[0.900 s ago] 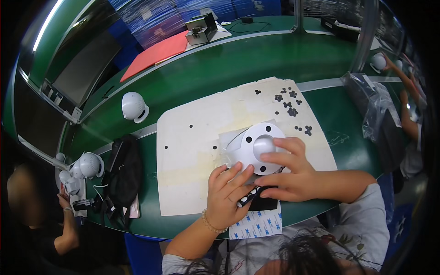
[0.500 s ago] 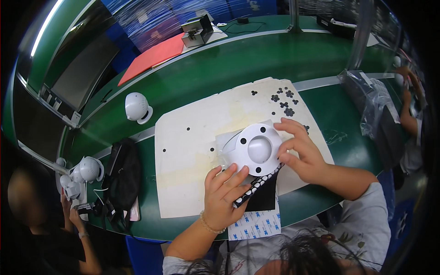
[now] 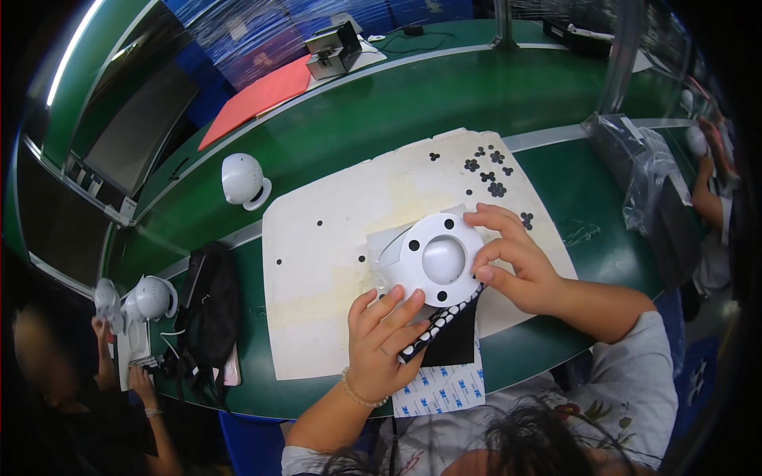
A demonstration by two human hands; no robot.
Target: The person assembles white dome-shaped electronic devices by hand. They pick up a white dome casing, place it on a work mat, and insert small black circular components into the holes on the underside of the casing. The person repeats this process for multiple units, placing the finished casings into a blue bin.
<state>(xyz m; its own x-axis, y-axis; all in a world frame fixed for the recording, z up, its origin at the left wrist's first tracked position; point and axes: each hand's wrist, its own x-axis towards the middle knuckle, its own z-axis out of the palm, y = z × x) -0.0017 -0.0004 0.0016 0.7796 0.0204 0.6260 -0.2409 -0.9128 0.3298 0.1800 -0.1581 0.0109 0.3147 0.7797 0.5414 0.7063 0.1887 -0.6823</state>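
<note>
A white device with a round ring-shaped base (image 3: pixel 416 274) lies base up in front of me, partly over a clear plastic bag (image 3: pixel 381 242). Three black round pads show on its ring, around a hollow centre. My left hand (image 3: pixel 382 337) steadies the near left edge with its fingertips and holds a black sheet with rows of white round holes (image 3: pixel 444 321), which runs beneath the ring. At the ring's right rim, my right hand (image 3: pixel 512 266) has thumb and forefinger pinched together. A small dark spot shows by these fingertips, mostly covered.
Loose black pads (image 3: pixel 497 190) dot the cream board (image 3: pixel 317 293). Backing paper (image 3: pixel 440 390) lies at the front edge. Another white device (image 3: pixel 244 181) stands far left, a black bag (image 3: pixel 210 309) nearer. A co-worker's hands (image 3: pixel 143 386) are at left; another person's arm (image 3: pixel 705 182) is at right.
The view has shifted slightly. My two hands and the white device keep nearly the same positions. The co-worker at left has moved a white part upward.
</note>
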